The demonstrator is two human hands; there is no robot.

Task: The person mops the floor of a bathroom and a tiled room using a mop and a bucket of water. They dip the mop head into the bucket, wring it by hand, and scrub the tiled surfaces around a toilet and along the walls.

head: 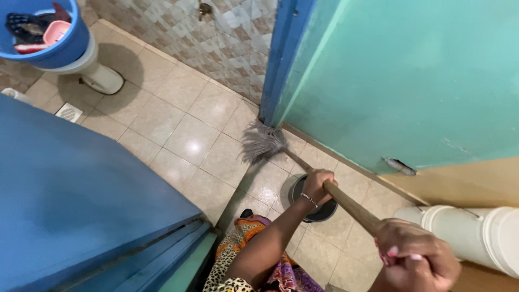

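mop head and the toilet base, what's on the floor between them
In the head view, only bare beige floor tiles lie between the mop head and the toilet base. The floor drain sits off to the side.

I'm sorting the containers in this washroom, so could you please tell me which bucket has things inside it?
The blue plastic bucket resting on the white toilet at top left holds dark and pink items. The white plastic buckets lie on their sides at lower right.

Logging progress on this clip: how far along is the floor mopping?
Done: the tiled floor shines under the light, though wetness is hard to confirm. In hand: left hand and right hand grip the mop handle, with the mop head by the blue door frame. Left: tiles around the dark bucket and toilet base.
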